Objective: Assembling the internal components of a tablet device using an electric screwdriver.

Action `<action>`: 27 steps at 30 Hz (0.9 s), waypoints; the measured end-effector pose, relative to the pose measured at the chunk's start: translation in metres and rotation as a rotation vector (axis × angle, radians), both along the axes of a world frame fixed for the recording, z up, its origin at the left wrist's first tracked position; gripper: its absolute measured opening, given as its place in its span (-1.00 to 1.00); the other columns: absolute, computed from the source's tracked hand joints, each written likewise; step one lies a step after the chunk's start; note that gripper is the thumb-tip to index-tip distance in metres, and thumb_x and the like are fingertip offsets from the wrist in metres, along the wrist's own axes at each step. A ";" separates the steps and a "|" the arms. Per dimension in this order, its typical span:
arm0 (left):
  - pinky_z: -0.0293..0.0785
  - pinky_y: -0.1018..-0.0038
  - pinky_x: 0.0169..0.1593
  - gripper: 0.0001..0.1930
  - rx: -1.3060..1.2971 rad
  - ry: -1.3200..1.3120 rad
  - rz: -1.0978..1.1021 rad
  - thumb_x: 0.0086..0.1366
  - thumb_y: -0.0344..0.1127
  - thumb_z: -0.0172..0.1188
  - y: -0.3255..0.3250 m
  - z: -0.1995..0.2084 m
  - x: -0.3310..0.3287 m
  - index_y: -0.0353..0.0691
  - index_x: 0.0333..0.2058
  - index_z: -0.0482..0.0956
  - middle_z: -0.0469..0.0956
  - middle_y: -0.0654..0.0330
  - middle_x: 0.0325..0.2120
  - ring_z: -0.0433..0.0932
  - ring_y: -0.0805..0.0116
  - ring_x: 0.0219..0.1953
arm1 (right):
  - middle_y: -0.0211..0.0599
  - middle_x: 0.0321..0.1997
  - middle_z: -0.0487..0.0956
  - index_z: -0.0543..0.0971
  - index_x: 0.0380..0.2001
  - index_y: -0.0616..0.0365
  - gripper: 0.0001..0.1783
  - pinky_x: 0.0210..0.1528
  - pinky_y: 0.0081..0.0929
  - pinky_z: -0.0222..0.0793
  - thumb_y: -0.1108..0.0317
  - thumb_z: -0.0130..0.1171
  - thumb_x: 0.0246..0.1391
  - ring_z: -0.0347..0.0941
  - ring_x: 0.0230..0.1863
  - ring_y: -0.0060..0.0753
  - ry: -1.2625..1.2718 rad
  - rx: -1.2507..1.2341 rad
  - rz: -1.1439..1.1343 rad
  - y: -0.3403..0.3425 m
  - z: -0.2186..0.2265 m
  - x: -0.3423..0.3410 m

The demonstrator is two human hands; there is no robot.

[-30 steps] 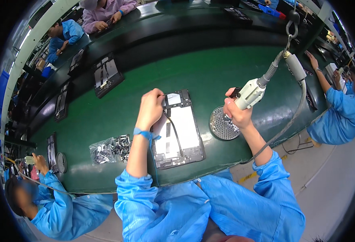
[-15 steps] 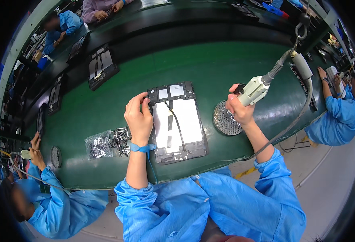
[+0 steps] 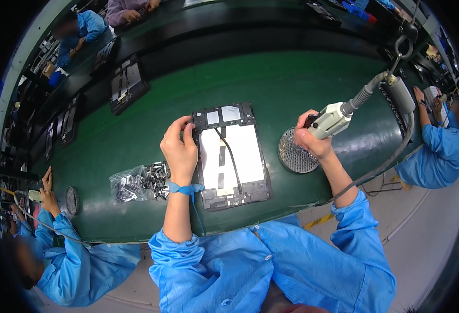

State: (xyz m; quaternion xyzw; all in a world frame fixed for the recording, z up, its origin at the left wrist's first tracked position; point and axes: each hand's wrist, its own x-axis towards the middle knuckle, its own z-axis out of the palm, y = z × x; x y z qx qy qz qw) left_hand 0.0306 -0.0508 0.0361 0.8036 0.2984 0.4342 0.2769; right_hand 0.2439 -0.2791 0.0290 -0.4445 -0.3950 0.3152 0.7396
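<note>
An opened tablet [image 3: 236,156] lies in front of me, with a white panel, a black frame and a dark cable running down it. My left hand [image 3: 181,146] grips the upper left edge of the tablet between thumb and fingers. A blue wrist strap [image 3: 183,189] with a thin cord circles that wrist. In my right hand [image 3: 313,140] is a pale electric screwdriver [image 3: 331,121], held over a round perforated screw dish [image 3: 298,157] to the right of the tablet. My fist and the dish's clutter hide the screwdriver's tip.
Small metal parts [image 3: 156,180] and a clear plastic bag [image 3: 127,186] of them lie left of my wrist. The screwdriver's cable [image 3: 406,133] curves down at the right. More tablets [image 3: 128,86] sit along the dark far strip. Co-workers [image 3: 73,261] sit on both sides.
My right hand and the screwdriver have shifted slightly right. The tablets along the far strip have moved a little left. My left hand keeps its grip on the tablet edge.
</note>
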 end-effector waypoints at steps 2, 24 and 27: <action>0.47 0.41 -0.33 -0.88 -0.041 -0.024 0.009 0.15 -0.51 0.16 -0.002 0.002 0.001 -0.33 -0.30 0.56 0.60 0.07 -0.47 0.60 0.21 -0.42 | -0.48 -0.62 0.37 0.40 -0.26 0.26 -0.79 -0.66 -0.69 0.17 0.59 0.13 -0.01 0.25 -0.69 -0.72 -0.027 -0.014 -0.112 0.003 0.002 -0.006; 0.46 0.50 -0.35 -0.91 -0.225 -0.049 0.006 0.16 -0.52 0.17 0.004 0.000 0.001 -0.36 -0.34 0.56 0.62 0.10 -0.52 0.60 0.37 -0.45 | -0.49 -0.68 0.35 0.40 -0.20 0.31 -0.76 -0.67 -0.69 0.15 0.56 0.12 0.03 0.21 -0.73 -0.72 -0.063 -0.039 -0.219 0.005 0.002 -0.009; 0.46 0.50 -0.36 -0.91 -0.208 -0.028 0.014 0.15 -0.51 0.18 0.003 -0.001 0.001 -0.34 -0.34 0.57 0.61 0.10 -0.52 0.60 0.36 -0.46 | -0.49 -0.69 0.34 0.39 -0.19 0.31 -0.76 -0.68 -0.67 0.14 0.56 0.11 0.04 0.19 -0.74 -0.71 -0.063 -0.024 -0.221 0.007 0.000 -0.011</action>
